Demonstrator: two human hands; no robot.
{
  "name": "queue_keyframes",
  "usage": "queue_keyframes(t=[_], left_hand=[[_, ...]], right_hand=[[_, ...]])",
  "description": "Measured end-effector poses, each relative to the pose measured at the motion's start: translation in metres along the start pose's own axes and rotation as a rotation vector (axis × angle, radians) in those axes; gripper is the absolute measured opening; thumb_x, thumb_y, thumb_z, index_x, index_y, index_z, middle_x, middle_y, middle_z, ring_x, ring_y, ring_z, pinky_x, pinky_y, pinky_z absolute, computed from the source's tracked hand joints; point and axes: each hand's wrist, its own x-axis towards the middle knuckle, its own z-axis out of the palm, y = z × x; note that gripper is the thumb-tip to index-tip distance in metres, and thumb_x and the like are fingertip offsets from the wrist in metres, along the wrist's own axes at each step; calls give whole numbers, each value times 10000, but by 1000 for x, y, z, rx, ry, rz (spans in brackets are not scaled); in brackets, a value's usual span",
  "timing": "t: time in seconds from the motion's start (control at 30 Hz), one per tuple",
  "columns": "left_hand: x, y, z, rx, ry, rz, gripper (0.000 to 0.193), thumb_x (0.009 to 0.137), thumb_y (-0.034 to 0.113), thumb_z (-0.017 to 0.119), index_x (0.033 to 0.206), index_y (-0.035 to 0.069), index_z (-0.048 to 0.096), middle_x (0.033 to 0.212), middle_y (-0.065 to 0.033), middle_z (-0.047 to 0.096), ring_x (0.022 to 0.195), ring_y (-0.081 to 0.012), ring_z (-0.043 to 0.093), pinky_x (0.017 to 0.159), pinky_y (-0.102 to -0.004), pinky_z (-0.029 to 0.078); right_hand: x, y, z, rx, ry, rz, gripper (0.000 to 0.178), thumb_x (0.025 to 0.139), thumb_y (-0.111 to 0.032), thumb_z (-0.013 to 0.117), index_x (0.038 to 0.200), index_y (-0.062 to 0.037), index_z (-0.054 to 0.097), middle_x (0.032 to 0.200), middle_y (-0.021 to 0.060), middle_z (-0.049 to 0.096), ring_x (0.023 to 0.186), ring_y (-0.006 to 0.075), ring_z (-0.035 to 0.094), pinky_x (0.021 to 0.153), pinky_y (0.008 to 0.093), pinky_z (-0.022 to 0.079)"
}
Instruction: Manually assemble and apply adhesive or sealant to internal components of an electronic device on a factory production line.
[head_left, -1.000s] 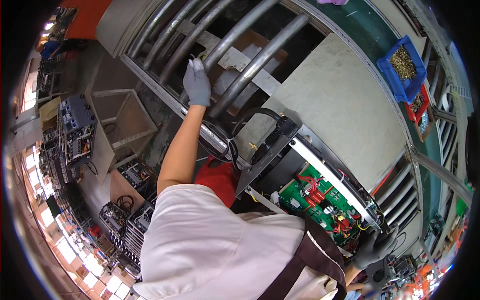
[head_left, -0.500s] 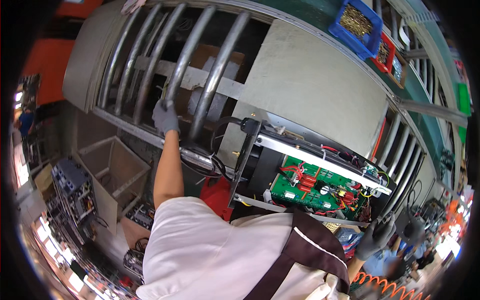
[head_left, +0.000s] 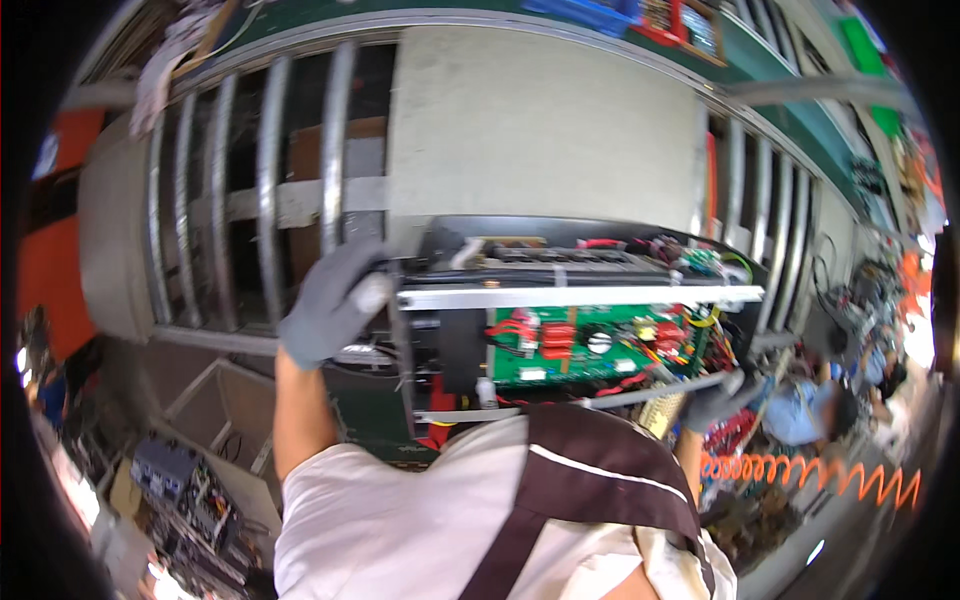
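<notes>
An open metal chassis lies in front of me, close against my body, with a silver rail along its upper side. Inside is a green circuit board with red components and coloured wires. My left hand, in a grey glove, is closed at the chassis's left end panel, thumb nearest me; its other fingertips are partly hidden. At the right end my right hand, also gloved, has its fingers closed around the near corner by the lower rail. Motion smears it slightly.
The chassis sits at the near edge of a flat grey board on a conveyor. Metal rollers run on the left, more at right. Blue bin stands at the back. An orange coiled hose hangs at lower right, and electrical units stand lower left.
My left hand has come back from the rollers to the chassis's left end. My right hand has moved in onto its right near corner. The view has turned.
</notes>
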Motion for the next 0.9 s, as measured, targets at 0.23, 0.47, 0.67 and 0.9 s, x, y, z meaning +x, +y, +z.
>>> queue_keyframes(t=[0.23, 0.47, 0.67, 0.9], left_hand=[[-15, -12, 10, -259, -24, -205, 410, 918, 320, 515, 1104, -44, 548, 958, -133, 594, 895, -236, 565, 829, -340, 435], [-26, -43, 29, -196, 211, -319, 386, 957, 238, 447, 1212, -40, 531, 1178, -126, 569, 1092, -202, 512, 956, -311, 384], [-20, -60, 41, -198, 390, -245, 392, 947, 210, 429, 1272, 0, 494, 1185, -99, 573, 1092, -184, 522, 935, -293, 408], [-17, -75, 38, -90, 497, -86, 294, 959, 225, 474, 1159, 43, 589, 962, -9, 600, 843, -90, 518, 733, -251, 446]], right_hand=[[-5, -22, 9, 186, -92, -177, 540, 941, -268, 469, 1337, 75, 337, 1258, 181, 472, 1114, 249, 468, 998, 368, 341], [7, -36, -12, 486, -145, -94, 513, 958, -241, 473, 1366, 44, 347, 1010, 59, 521, 912, 125, 480, 838, 262, 406], [5, 40, -47, 967, -58, 406, 391, 976, -241, 462, 1294, -15, 434, 882, 40, 553, 725, 104, 524, 622, 252, 460], [-64, 176, -68, 1040, -74, 568, 446, 942, -286, 510, 1295, -19, 453, 885, 22, 530, 733, 98, 506, 653, 240, 449]])
